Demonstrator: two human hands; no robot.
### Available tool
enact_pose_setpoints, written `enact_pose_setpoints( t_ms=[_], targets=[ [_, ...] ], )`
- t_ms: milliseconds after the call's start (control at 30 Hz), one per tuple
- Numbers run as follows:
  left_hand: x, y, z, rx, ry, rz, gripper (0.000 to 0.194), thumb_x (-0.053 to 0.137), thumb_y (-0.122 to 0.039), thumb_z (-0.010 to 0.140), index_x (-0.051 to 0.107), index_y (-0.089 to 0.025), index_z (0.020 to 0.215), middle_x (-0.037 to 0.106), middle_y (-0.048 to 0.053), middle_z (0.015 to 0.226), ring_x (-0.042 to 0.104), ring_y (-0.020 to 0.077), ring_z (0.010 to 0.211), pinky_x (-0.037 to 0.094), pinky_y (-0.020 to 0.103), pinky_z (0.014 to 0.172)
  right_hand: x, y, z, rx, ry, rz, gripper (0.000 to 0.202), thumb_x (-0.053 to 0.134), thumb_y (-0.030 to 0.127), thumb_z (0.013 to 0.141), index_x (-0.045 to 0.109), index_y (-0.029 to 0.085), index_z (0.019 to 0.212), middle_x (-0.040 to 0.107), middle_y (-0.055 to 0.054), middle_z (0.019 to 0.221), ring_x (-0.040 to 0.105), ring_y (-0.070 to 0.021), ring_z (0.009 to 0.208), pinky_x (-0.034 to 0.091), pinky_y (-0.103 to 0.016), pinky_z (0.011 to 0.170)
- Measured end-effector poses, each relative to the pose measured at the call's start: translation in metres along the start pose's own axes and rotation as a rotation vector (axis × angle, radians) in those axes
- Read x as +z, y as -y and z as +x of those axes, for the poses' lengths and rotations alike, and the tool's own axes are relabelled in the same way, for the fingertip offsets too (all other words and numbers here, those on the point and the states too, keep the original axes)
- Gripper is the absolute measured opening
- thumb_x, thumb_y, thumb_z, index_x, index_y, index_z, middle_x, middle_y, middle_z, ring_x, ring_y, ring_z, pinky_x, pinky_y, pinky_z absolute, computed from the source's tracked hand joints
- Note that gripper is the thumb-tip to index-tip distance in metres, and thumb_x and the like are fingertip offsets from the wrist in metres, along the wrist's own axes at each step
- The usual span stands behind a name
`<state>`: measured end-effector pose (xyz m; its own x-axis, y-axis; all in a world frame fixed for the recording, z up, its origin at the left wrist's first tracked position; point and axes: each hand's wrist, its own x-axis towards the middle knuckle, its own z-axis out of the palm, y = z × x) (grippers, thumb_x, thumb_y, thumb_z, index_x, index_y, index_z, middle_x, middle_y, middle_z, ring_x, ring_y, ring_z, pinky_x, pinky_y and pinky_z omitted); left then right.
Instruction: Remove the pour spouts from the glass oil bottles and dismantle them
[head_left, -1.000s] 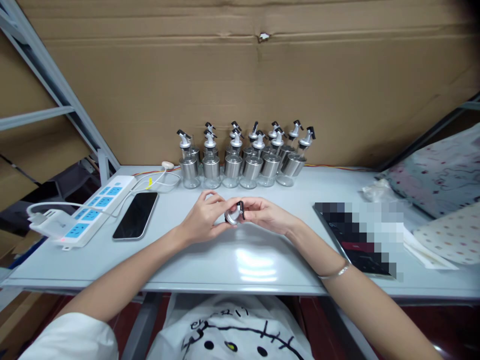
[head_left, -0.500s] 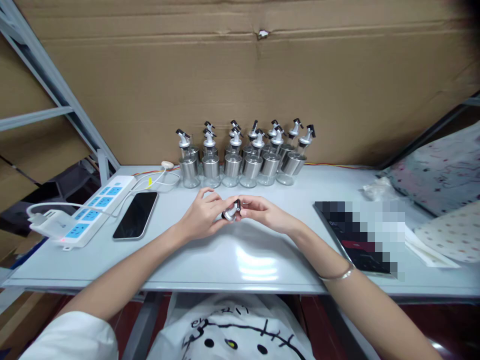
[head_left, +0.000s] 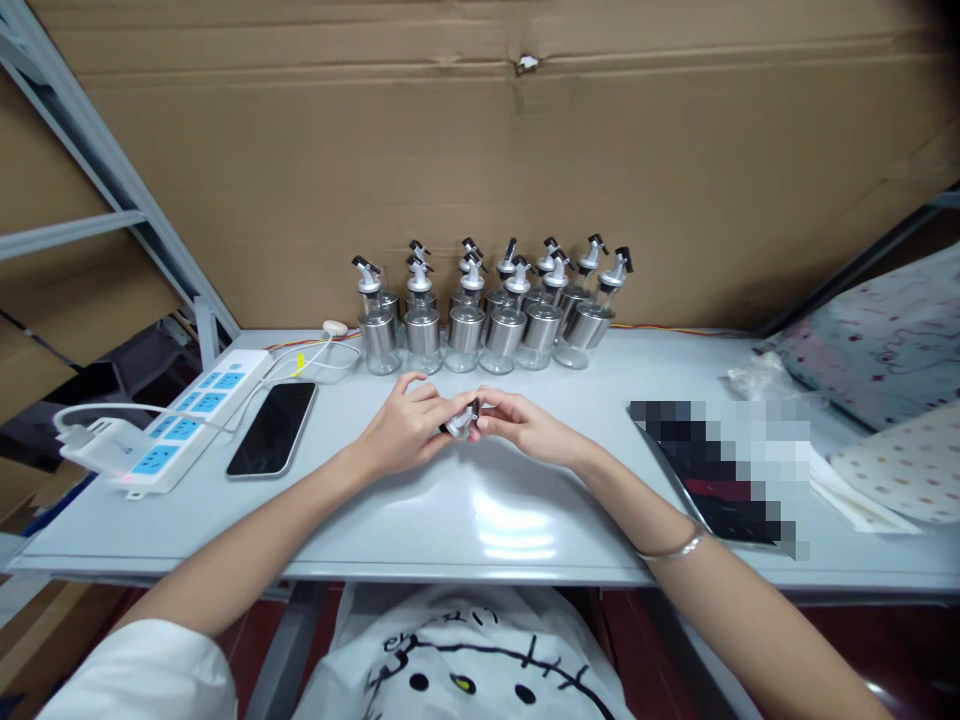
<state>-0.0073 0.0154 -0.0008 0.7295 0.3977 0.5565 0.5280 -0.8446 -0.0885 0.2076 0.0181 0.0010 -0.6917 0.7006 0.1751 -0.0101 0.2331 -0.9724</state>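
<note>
- Cardboard (head_left: pixel 375 150): stands upright behind the bench, with a small torn hole near the top.
- Bench (head_left: pixel 600 400): pale and glossy, carrying the bottles, strip and phone, with light reflected near its front edge.
- Shirt (head_left: pixel 480 650): white with black print, below the bench's front edge.
- Cloth (head_left: pixel 885 340): patterned, at the right end of the bench.
- Bottles (head_left: pixel 465 328): clear glass with steel bands and spouts with black levers, grouped in rows before the cardboard; the back ones are partly hidden.
- Flat item (head_left: pixel 720 480): dark, on the bench's right side, partly pixelated.
- Strip (head_left: pixel 196 420): white with blue sockets, on the left.
- Left hand (head_left: pixel 405 428): grip closed on the loose spout, palm side hidden.
- Right hand (head_left: pixel 529 430): thumb and fingers pinched at the spout's black lever, so this grip is closed too.
- Phone (head_left: pixel 271 430): screen dark, just right of the strip.
- Charger (head_left: pixel 101 448): white, at the strip's near end.
- Bracelet (head_left: pixel 679 547): on the right forearm.
- Spout (head_left: pixel 460 422): silver and black, between both hands above the bench, nearer than the bottles.
</note>
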Motion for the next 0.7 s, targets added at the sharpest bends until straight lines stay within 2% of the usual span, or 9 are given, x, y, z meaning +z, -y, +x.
enact_pose_setpoints(
  t_ms=[267, 367, 533, 700],
  targets=[
    [0.000, -0.001, 0.000, 0.002, 0.011, -0.001, 0.042, 0.053, -0.029, 0.089, 0.047, -0.014, 0.128, 0.071, 0.004, 0.093, 0.058, 0.0166, 0.077, 0.030, 0.040, 0.096, 0.002, -0.001, 0.000, -0.008, -0.053, -0.047, 0.016, 0.057, 0.031, 0.086, 0.057, 0.016, 0.091, 0.052, 0.000, 0.080, 0.054, -0.0129, 0.077, 0.043, -0.029, 0.078],
    [-0.001, -0.003, 0.001, -0.017, -0.005, -0.018, 0.043, 0.053, -0.029, 0.089, 0.047, -0.015, 0.129, 0.071, 0.004, 0.091, 0.058, 0.0172, 0.080, 0.030, 0.040, 0.096, 0.002, 0.003, 0.000, 0.003, -0.070, 0.006, 0.017, 0.061, 0.031, 0.084, 0.058, 0.016, 0.090, 0.054, 0.000, 0.078, 0.054, -0.0126, 0.075, 0.043, -0.028, 0.077],
    [-0.003, -0.005, 0.003, -0.055, -0.052, -0.118, 0.047, 0.056, -0.032, 0.088, 0.044, -0.016, 0.130, 0.070, 0.004, 0.097, 0.059, 0.0168, 0.082, 0.030, 0.038, 0.097, -0.004, 0.012, -0.003, 0.056, 0.008, 0.155, 0.022, 0.064, 0.032, 0.083, 0.062, 0.014, 0.095, 0.060, -0.001, 0.080, 0.056, -0.0123, 0.078, 0.044, -0.028, 0.079],
    [-0.004, -0.008, 0.003, -0.042, -0.044, -0.171, 0.044, 0.055, -0.032, 0.089, 0.043, -0.016, 0.128, 0.068, 0.004, 0.097, 0.060, 0.0168, 0.084, 0.031, 0.038, 0.097, -0.008, 0.012, -0.005, 0.125, 0.059, 0.252, 0.026, 0.070, 0.031, 0.078, 0.066, 0.014, 0.096, 0.064, -0.002, 0.085, 0.058, -0.0112, 0.079, 0.044, -0.027, 0.080]
  ],
)
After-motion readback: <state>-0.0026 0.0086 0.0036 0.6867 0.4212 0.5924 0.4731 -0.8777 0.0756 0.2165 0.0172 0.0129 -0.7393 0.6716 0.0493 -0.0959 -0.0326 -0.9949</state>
